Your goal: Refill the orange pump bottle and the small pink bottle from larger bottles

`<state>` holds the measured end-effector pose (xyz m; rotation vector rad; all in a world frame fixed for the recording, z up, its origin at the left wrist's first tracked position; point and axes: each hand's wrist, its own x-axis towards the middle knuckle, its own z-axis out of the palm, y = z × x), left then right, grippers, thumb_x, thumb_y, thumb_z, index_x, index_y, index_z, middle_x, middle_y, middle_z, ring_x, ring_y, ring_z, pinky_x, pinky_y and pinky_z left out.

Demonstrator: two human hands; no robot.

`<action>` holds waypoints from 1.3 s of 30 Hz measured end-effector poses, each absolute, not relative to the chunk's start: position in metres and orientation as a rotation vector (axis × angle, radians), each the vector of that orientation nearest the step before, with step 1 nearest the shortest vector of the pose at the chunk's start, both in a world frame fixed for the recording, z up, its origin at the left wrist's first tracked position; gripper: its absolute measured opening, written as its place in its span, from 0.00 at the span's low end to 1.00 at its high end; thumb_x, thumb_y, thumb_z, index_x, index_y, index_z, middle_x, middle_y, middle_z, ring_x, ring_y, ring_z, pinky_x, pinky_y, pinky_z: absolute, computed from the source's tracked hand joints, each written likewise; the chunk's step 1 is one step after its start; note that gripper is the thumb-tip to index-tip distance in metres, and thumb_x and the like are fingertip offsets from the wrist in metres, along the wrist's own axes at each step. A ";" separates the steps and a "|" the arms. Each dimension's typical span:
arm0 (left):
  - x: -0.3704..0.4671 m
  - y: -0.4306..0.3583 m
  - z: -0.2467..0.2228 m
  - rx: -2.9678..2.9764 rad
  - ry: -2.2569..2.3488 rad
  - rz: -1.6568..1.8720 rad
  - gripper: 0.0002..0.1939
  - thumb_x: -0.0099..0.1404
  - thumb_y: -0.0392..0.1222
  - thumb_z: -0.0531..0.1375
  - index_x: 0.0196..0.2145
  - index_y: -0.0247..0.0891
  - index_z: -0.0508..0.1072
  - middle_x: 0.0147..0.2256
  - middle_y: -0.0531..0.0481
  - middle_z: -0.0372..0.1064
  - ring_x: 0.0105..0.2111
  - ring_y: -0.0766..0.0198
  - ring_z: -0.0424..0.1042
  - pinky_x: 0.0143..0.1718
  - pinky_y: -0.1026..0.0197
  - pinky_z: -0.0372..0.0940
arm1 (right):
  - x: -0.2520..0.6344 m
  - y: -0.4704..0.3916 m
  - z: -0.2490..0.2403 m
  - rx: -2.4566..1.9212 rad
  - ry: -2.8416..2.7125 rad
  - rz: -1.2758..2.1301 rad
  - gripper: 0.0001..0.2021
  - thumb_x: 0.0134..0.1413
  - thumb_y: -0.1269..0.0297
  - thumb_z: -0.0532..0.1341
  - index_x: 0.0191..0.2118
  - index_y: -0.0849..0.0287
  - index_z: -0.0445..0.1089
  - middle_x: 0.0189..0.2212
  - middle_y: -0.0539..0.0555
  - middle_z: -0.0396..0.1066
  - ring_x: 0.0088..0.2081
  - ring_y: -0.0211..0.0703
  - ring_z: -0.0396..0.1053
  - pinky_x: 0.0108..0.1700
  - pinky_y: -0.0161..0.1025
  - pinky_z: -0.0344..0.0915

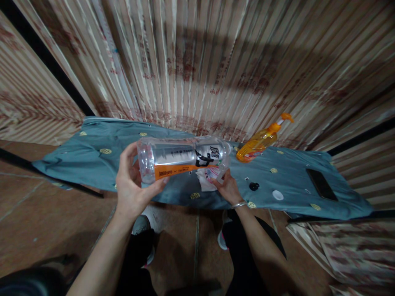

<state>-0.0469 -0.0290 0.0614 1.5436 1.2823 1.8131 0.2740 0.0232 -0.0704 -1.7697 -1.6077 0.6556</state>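
Observation:
A large clear plastic bottle (182,158) with a silver and orange label lies sideways in the air above the cloth-covered surface. Its base end is in my left hand (132,185), with the thumb below and fingers behind it. My right hand (226,187), wearing a bracelet, is at the neck end, fingers closed; the bottle partly hides its fingertips. Just under the bottle, near my right fingers, a white and pink packet or tissue (207,179) shows in part.
An orange pump bottle (257,144) stands at the back right. A small black item (254,186), a white disc (277,195) and a dark phone (321,184) lie on the teal cloth (290,176). Pleated curtains (191,74) hang behind; dark poles flank the surface.

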 end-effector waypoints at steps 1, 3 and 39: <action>-0.047 -0.029 0.061 1.545 1.284 1.810 0.47 0.50 0.61 0.84 0.63 0.49 0.75 0.63 0.41 0.78 0.61 0.34 0.82 0.59 0.33 0.85 | 0.274 0.023 -0.070 -1.761 -1.605 0.653 0.30 0.56 0.46 0.71 0.60 0.53 0.67 0.48 0.63 0.87 0.50 0.69 0.86 0.54 0.60 0.81; -0.046 -0.029 0.061 1.538 1.289 1.809 0.47 0.50 0.62 0.84 0.63 0.49 0.75 0.63 0.41 0.78 0.62 0.33 0.82 0.60 0.31 0.85 | 0.275 0.023 -0.070 -1.743 -1.606 0.655 0.29 0.56 0.46 0.71 0.59 0.52 0.68 0.46 0.62 0.87 0.49 0.68 0.86 0.53 0.59 0.81; -0.047 -0.029 0.057 1.544 1.309 1.804 0.48 0.50 0.62 0.83 0.63 0.48 0.73 0.62 0.39 0.79 0.58 0.36 0.84 0.53 0.39 0.87 | 0.269 0.020 -0.068 -1.739 -1.544 0.643 0.29 0.54 0.44 0.71 0.56 0.51 0.69 0.45 0.61 0.86 0.47 0.68 0.86 0.52 0.62 0.83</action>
